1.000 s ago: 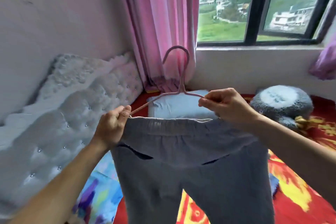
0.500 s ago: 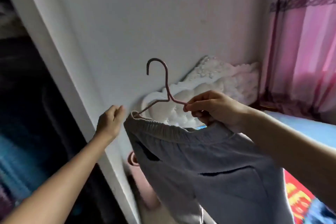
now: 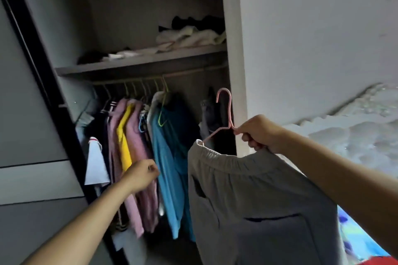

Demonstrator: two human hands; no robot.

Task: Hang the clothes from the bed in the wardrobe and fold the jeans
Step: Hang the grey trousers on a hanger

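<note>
My right hand (image 3: 258,133) grips pink hanger (image 3: 230,109) carrying grey trousers (image 3: 258,200); my left hand (image 3: 141,175) curled at hung pink garment (image 3: 137,142), grasp unclear through blur.

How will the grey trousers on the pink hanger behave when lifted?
Probably floppy: the grey trousers sag below the pink hanger. Likely light: the right hand alone carries them. They may slip; the waistband hangs tilted.

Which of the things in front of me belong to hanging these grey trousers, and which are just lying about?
Job in hand: grey elastic-waisted trousers; thin pink hanger carrying them, gripped by the right hand; left hand at the row of hung clothes; wardrobe's hanging rail.
Lying about: pale crumpled clothes on the wardrobe's upper shelf; white tufted headboard; multicoloured bed cover.
</note>
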